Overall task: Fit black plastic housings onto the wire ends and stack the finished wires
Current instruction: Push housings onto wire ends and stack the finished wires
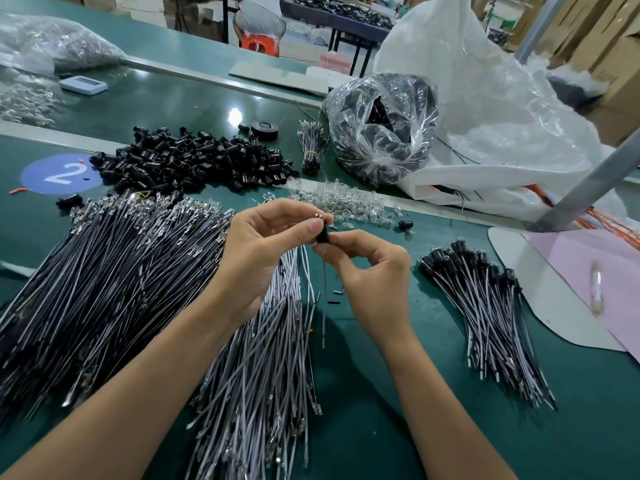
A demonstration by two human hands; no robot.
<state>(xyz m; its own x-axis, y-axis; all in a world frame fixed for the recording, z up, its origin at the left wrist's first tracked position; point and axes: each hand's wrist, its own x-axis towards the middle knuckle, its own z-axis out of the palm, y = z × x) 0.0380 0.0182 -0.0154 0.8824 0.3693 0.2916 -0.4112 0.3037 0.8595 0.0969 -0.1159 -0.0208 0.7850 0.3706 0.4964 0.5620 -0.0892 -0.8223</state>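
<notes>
Nearest me, the person's forearms are reaching out over the green bench (pixel 363 427), across a spread of unfinished wires (pixel 114 271) lying in two heaps, dark ones to the left and paler grey ones under the wrists. Above them the left hand (pixel 263 251) is pinching the metal-tipped wire ends between thumb and forefinger, while the right hand (pixel 367 268) is gripping a black housing (pixel 322 237) just beneath, the wire tails dangling from it. I'd judge the fitting step is under way: the terminals are being seated in the housing. The next move probably calls for a firm push home, then laying the piece on the finished stack (pixel 485 299) off to the right, housings all facing away. Further back, loose housings (pixel 194 161) are lying heaped beside a blue disc (pixel 59 174) reading "2", the only writing I can make out. Beyond, a clear bag (pixel 381 129) is holding more black parts.
</notes>
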